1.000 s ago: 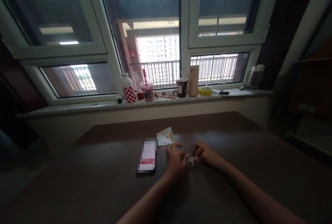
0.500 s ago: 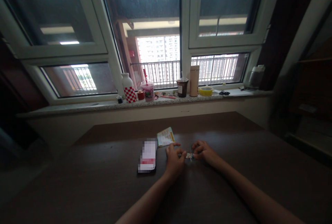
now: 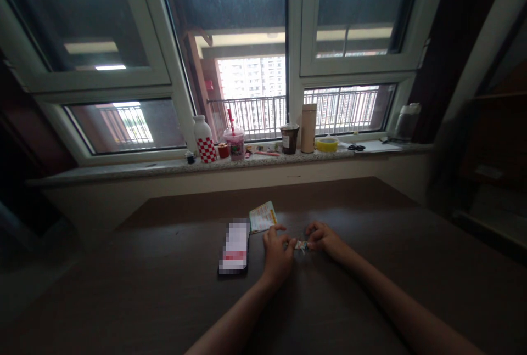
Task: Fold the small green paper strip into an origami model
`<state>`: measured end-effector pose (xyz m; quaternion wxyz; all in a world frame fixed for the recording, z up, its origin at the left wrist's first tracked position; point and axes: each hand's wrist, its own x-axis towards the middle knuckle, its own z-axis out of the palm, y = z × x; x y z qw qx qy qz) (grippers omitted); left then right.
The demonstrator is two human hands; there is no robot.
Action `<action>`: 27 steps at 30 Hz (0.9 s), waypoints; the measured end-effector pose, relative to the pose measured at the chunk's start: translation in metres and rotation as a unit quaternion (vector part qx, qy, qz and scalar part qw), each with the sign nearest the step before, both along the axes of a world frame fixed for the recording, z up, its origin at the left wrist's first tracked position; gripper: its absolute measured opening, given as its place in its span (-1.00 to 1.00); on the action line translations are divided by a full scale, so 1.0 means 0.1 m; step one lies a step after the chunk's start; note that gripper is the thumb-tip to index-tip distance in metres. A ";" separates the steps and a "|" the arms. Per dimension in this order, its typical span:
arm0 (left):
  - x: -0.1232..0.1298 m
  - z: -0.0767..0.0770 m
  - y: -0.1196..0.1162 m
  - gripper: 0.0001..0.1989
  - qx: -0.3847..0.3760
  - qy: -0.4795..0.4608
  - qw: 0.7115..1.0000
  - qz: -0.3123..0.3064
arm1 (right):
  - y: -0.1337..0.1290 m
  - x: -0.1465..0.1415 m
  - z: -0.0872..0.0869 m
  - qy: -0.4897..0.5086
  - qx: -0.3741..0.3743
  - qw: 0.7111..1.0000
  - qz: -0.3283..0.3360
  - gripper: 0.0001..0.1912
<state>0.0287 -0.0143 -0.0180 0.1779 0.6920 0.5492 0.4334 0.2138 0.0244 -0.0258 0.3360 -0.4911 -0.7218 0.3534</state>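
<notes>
Low over the dark brown table (image 3: 173,300), a small, crumpled-looking piece with a white and multicoloured print (image 3: 302,245) lies between my two hands; its kind is too small to make out. My left hand (image 3: 278,251) pinches its left end between thumb and fingers, the index finger stretched out above. At the right end, my right hand (image 3: 326,241) grips it with curled fingers. Just beyond my left hand lies a flat printed packet or card (image 3: 262,218) with green and yellow edges. Left of that hand rests a phone (image 3: 234,248), its screen lit and blurred.
On the stone windowsill (image 3: 173,167) stand a red-and-white checked bottle (image 3: 206,146), a pink cup with a straw (image 3: 234,144), a dark drink cup (image 3: 289,138), a beige flask (image 3: 308,129), a yellow tape roll (image 3: 326,145) and black scissors (image 3: 356,147).
Hardly anything differs. Both hands keep their places around the small printed piece, with only a very slight shift of it.
</notes>
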 end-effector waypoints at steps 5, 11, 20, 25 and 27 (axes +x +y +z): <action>-0.03 -0.04 0.01 -0.82 -0.005 -0.015 1.000 0.002 | 0.00 0.03 -0.05 -0.006 0.057 0.998 0.003 -0.83; -0.05 -0.04 0.05 -0.79 -0.015 -0.012 1.000 0.008 | -0.08 0.02 0.06 0.049 0.116 0.991 0.042 -0.71; -0.04 -0.06 0.06 -0.80 -0.014 -0.011 1.000 0.007 | -0.16 -0.06 0.08 0.042 0.111 0.992 0.035 -0.86; -0.04 -0.07 0.06 -0.81 -0.008 -0.004 1.000 0.011 | -0.15 -0.07 0.07 0.059 0.105 0.992 0.042 -0.92; -0.04 -0.07 0.06 -0.84 -0.002 -0.003 1.000 0.015 | -0.13 -0.06 0.05 0.057 0.096 0.993 0.026 -0.92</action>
